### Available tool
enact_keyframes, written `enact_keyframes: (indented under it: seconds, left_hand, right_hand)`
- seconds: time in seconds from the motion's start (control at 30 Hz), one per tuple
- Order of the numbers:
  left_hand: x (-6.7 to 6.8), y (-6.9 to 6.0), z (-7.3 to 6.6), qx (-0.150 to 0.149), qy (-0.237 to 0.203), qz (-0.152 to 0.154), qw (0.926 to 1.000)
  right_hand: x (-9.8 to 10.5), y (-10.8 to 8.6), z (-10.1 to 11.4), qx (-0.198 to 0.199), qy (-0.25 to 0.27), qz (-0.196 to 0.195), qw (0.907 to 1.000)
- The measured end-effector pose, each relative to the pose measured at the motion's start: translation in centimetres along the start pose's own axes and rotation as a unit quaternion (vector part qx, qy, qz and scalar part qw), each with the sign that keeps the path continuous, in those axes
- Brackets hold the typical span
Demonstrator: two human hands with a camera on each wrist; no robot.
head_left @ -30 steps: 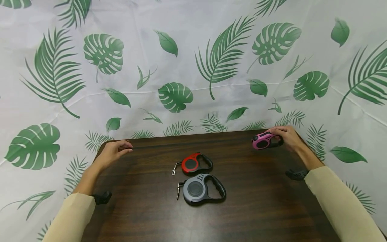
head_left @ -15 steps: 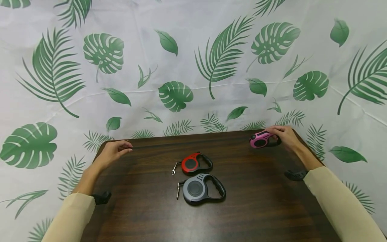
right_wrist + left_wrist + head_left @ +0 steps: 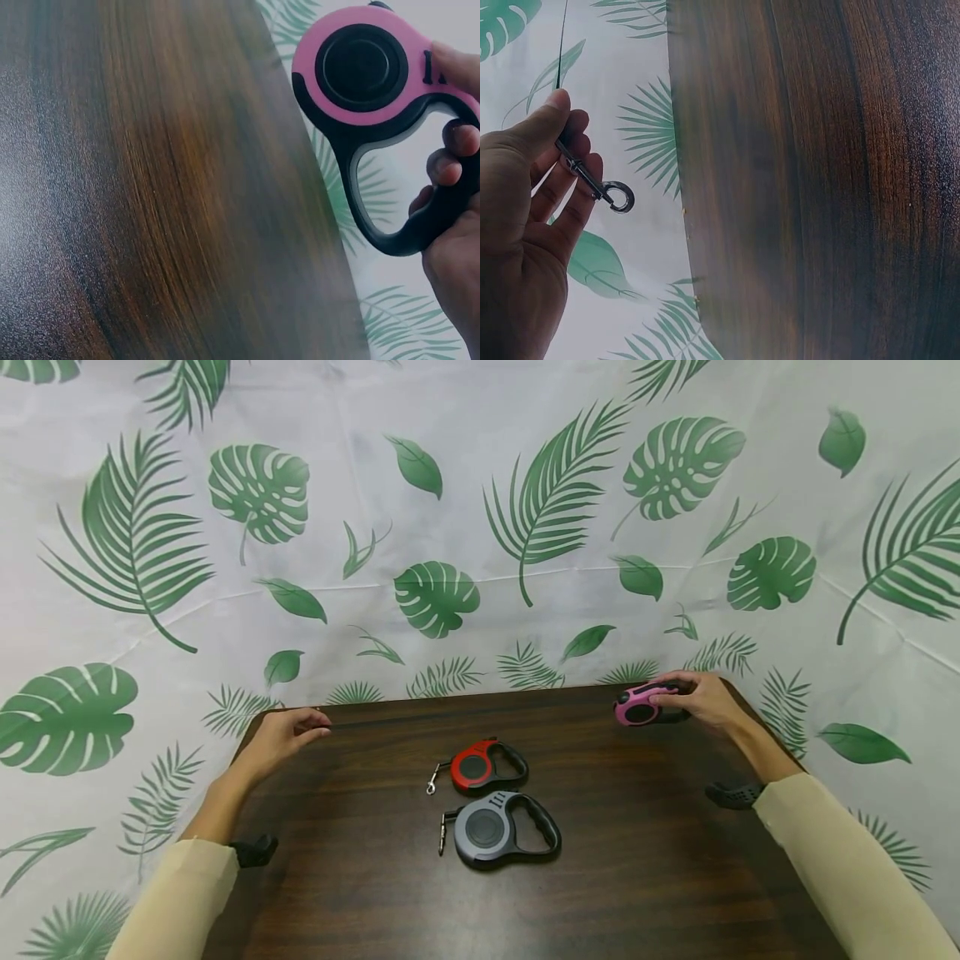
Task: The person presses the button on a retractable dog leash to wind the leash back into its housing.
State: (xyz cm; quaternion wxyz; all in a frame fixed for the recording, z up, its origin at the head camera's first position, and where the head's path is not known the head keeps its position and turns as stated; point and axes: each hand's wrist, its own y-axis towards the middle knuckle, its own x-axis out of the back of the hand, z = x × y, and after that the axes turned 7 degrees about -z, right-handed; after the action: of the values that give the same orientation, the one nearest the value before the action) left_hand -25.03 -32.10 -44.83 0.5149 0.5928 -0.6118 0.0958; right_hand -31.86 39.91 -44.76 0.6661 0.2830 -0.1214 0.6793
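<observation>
My right hand (image 3: 708, 702) grips the black handle of a pink retractable dog leash (image 3: 641, 705) above the table's far right side. In the right wrist view, its fingers (image 3: 448, 166) curl through the handle loop and the thumb lies on the pink casing (image 3: 420, 52). At the far left, my left hand (image 3: 279, 742) pinches the leash's thin dark cord (image 3: 560, 56) between thumb and fingertips, just above a metal snap hook (image 3: 592, 181). The hook's ring end hangs beyond the fingers. The cord's middle stretch is hard to make out in the head view.
A red retractable leash (image 3: 474, 768) lies mid-table, its clip (image 3: 431, 785) pointing left. Just in front lies a larger grey one (image 3: 482, 829). The dark wooden table (image 3: 360, 893) ends at a white leaf-print cloth (image 3: 465, 535) behind and at both sides.
The pink leash has shifted slightly left and tilted, and the right hand's fingers have closed further round its handle, thumb onto the casing. My left hand has stayed nearly still.
</observation>
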Motion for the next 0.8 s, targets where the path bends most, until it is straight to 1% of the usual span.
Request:
enact_keyframes:
  seconds: [0.17, 0.4, 0.63, 0.8]
  left_hand:
    - [-0.2, 0.1, 0.1, -0.009, 0.003, -0.004, 1.0000]
    - [-0.1, 0.3, 0.1, 0.005, -0.002, 0.008, 1.0000]
    - [-0.2, 0.6, 0.2, -0.002, -0.001, 0.008, 1.0000]
    - [-0.2, 0.7, 0.2, 0.007, -0.004, 0.016, 0.9998]
  right_hand:
    - [-0.2, 0.0, 0.3, -0.003, 0.004, 0.002, 1.0000]
    - [-0.5, -0.2, 0.8, -0.003, 0.006, 0.005, 1.0000]
    - [-0.9, -0.1, 1.6, 0.001, 0.011, 0.008, 0.9999]
    - [-1.3, 0.1, 2.1, 0.015, 0.012, 0.015, 0.9997]
